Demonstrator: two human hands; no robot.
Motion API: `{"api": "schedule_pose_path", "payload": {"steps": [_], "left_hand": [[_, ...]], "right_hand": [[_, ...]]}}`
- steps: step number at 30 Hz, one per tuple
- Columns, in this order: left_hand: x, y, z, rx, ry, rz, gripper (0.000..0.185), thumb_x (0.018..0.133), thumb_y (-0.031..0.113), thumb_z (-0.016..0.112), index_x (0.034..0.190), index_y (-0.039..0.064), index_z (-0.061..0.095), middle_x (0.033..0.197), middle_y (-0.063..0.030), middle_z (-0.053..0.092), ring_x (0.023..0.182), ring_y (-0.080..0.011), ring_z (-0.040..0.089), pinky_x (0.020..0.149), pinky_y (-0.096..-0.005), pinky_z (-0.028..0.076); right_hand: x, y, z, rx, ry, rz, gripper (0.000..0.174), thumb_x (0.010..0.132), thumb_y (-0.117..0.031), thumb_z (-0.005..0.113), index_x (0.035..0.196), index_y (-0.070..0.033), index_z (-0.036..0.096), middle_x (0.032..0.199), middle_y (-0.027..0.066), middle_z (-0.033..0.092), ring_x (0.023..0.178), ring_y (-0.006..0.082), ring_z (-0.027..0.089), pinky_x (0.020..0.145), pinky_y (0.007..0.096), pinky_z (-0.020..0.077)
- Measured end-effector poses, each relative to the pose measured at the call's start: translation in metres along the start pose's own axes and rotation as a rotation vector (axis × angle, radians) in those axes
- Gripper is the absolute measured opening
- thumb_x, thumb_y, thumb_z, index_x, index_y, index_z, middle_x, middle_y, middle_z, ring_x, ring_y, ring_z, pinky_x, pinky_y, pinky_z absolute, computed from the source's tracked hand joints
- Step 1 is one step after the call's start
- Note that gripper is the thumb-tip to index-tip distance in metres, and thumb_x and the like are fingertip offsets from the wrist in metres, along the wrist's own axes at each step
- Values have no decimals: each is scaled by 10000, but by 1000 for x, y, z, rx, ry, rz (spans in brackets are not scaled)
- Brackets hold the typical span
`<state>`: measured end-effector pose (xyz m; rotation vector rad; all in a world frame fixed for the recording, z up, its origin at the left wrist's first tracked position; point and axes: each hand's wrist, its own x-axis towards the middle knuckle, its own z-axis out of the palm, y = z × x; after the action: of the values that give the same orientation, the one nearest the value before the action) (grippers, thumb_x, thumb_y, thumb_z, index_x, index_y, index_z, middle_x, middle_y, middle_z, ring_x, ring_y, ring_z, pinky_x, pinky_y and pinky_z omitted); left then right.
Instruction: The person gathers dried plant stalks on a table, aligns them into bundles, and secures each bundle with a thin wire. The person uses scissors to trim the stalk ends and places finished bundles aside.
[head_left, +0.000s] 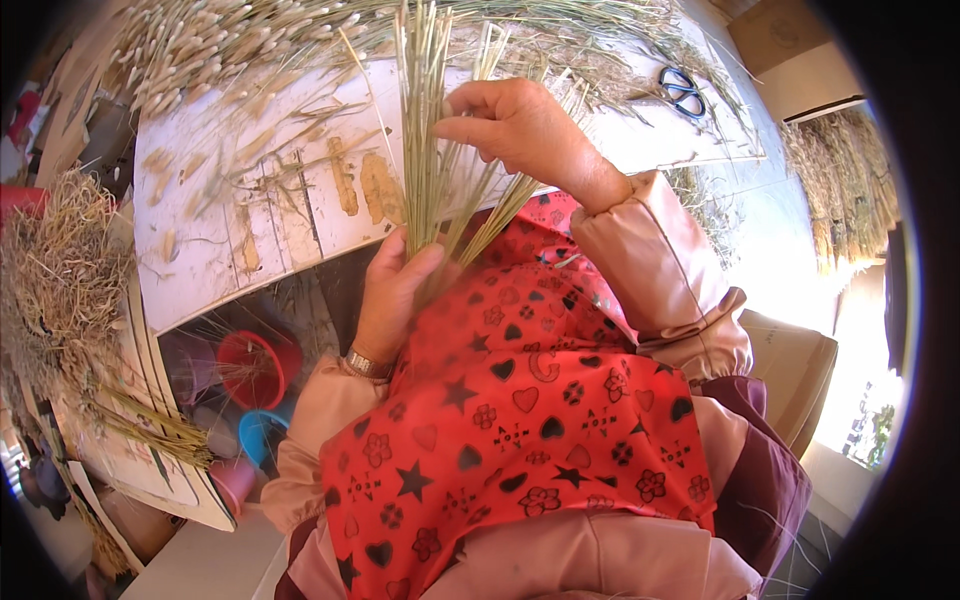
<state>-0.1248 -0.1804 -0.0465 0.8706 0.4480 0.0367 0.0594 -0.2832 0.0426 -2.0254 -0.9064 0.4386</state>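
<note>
My left hand (396, 281) grips a bundle of dried grass stems (422, 150) low down, over my lap at the near edge of the white table (360, 97). The stems stand upright in the view and splay apart, some leaning right. My right hand (510, 120) is at the bundle's right side, thumb and index finger bent against the stems; whether it pinches any is unclear. A red printed apron (510, 435) covers my lap below the stems.
Fluffy grass heads (217, 45) are heaped at the far left of the table. Blue-handled scissors (682, 94) lie at right. A red bucket (259, 367) and a blue container (262, 435) stand below at left. Cut stem bundles (172, 435) lie beside a straw heap (60, 285).
</note>
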Motion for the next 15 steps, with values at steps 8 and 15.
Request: {"api": "schedule_pose_path", "payload": {"steps": [8, 15], "left_hand": [[6, -4, -13, 32, -56, 63, 116, 935, 139, 561, 1015, 55, 559, 717, 20, 527, 638, -66, 462, 610, -200, 377], [7, -6, -15, 34, -37, 53, 106, 930, 157, 574, 982, 66, 563, 689, 27, 525, 584, -61, 444, 584, -197, 360]], "right_hand": [[-6, 33, -19, 835, -4, 0, 151, 916, -187, 572, 885, -80, 674, 575, -49, 491, 448, 22, 406, 388, 187, 305], [-11, 42, -112, 1735, 186, -661, 534, 987, -444, 358, 1222, 15, 495, 719, 22, 570, 417, 29, 357, 385, 167, 311]]}}
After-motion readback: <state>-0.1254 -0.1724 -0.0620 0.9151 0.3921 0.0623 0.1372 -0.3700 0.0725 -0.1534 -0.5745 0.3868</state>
